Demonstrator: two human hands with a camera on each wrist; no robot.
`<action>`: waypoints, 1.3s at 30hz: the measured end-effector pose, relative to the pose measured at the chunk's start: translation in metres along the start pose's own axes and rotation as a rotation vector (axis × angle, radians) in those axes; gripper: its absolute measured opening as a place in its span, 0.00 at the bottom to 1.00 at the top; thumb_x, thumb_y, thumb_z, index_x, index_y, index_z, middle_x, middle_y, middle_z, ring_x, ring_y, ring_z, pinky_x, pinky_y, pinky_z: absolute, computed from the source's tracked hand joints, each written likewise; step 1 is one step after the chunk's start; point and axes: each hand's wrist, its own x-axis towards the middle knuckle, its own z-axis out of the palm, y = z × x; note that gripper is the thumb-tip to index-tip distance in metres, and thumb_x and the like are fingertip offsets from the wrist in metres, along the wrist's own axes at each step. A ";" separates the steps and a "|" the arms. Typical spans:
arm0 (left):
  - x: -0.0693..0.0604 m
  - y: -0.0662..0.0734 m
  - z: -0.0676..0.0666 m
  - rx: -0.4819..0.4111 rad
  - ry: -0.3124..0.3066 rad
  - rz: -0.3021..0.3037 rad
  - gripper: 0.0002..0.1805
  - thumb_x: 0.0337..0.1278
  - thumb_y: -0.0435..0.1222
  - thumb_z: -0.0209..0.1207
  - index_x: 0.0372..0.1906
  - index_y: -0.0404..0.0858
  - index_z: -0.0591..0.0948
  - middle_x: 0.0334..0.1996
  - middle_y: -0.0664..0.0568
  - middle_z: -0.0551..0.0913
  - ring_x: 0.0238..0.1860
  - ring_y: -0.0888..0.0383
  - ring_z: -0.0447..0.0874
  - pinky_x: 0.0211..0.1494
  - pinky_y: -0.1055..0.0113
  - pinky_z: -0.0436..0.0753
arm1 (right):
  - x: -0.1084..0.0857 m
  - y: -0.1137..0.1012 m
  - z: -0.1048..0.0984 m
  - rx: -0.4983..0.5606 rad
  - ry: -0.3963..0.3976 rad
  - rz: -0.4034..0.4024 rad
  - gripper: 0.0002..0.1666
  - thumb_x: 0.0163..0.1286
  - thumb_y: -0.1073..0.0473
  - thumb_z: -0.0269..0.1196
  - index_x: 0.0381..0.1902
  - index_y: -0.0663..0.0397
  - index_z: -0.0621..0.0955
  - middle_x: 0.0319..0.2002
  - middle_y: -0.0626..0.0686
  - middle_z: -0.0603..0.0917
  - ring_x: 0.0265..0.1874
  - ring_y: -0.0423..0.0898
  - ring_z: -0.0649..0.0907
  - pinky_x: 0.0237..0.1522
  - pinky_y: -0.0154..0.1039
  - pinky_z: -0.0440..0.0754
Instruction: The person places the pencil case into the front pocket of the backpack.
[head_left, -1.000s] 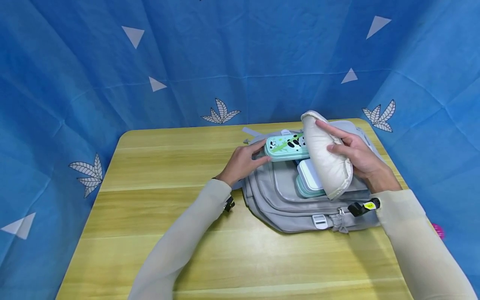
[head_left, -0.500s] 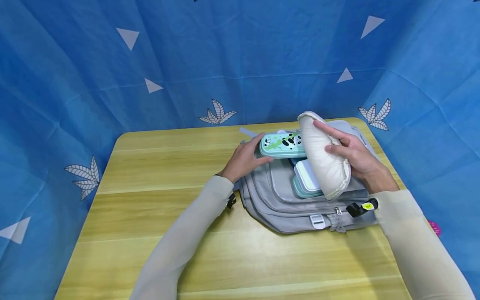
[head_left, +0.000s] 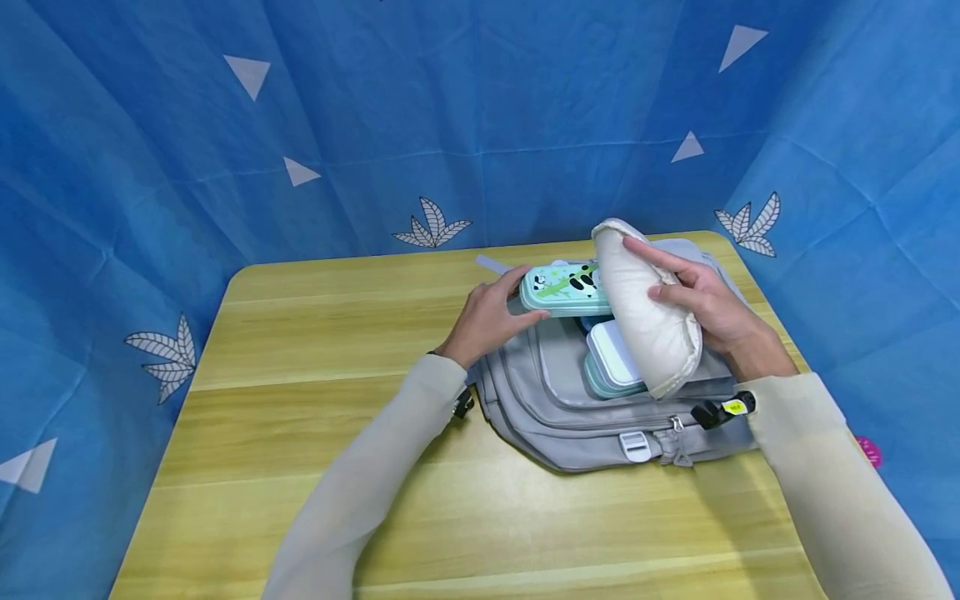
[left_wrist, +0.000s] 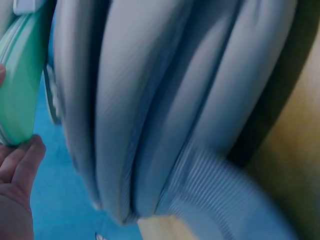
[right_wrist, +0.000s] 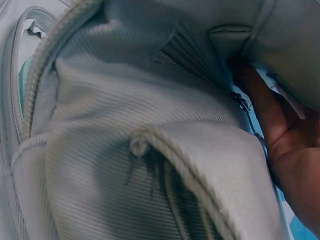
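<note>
In the head view my left hand (head_left: 486, 325) pinches the left end of a mint-green pencil case (head_left: 561, 292) with pandas on its lid. The case's right end is hidden behind the pale, padded pocket flap (head_left: 648, 321) of a grey backpack (head_left: 536, 408). My right hand (head_left: 716, 304) holds that flap raised, thumb on the near face, index finger stretched along it. Below the case, a white-and-teal box (head_left: 617, 354) lies partly under the flap. The left wrist view shows fingers against the green case (left_wrist: 20, 90). In the right wrist view, my right hand (right_wrist: 300, 155) is beside grey pocket fabric (right_wrist: 110, 100).
The backpack lies on a wooden table (head_left: 322, 333), toward its right back corner. Its buckle (head_left: 636, 447) and strap face the front edge. A blue patterned curtain (head_left: 480, 125) encloses the back and sides. Something dark blue (head_left: 592, 322) shows beneath the pencil case.
The pencil case has risen very slightly in my left hand, and more of the dark blue thing under it shows. The right hand keeps its hold on the flap. The head view has shifted a little.
</note>
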 end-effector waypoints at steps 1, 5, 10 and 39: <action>-0.001 0.001 0.002 -0.005 -0.004 0.008 0.44 0.65 0.50 0.76 0.82 0.43 0.72 0.70 0.45 0.85 0.67 0.51 0.87 0.70 0.54 0.85 | 0.001 0.000 0.000 -0.003 -0.002 0.002 0.39 0.83 0.73 0.51 0.85 0.41 0.68 0.91 0.52 0.48 0.79 0.46 0.62 0.57 0.30 0.87; -0.002 0.002 0.009 -0.021 -0.027 0.020 0.46 0.66 0.52 0.75 0.83 0.44 0.70 0.73 0.45 0.82 0.71 0.51 0.84 0.73 0.55 0.84 | 0.002 -0.001 -0.001 0.012 -0.017 0.015 0.39 0.83 0.73 0.51 0.85 0.40 0.68 0.91 0.52 0.47 0.76 0.43 0.66 0.55 0.31 0.88; 0.000 0.002 0.002 -0.036 -0.067 0.026 0.46 0.64 0.52 0.77 0.83 0.46 0.70 0.72 0.46 0.83 0.70 0.51 0.85 0.71 0.56 0.85 | 0.002 0.003 -0.002 0.042 -0.043 -0.002 0.39 0.83 0.74 0.51 0.85 0.42 0.68 0.91 0.49 0.49 0.75 0.39 0.68 0.57 0.32 0.88; 0.010 0.028 0.036 0.049 -0.097 0.095 0.48 0.66 0.51 0.75 0.85 0.43 0.66 0.66 0.46 0.87 0.60 0.54 0.90 0.61 0.60 0.87 | 0.005 0.012 -0.006 0.150 -0.120 -0.064 0.39 0.84 0.75 0.46 0.87 0.49 0.63 0.89 0.44 0.54 0.77 0.40 0.68 0.59 0.33 0.88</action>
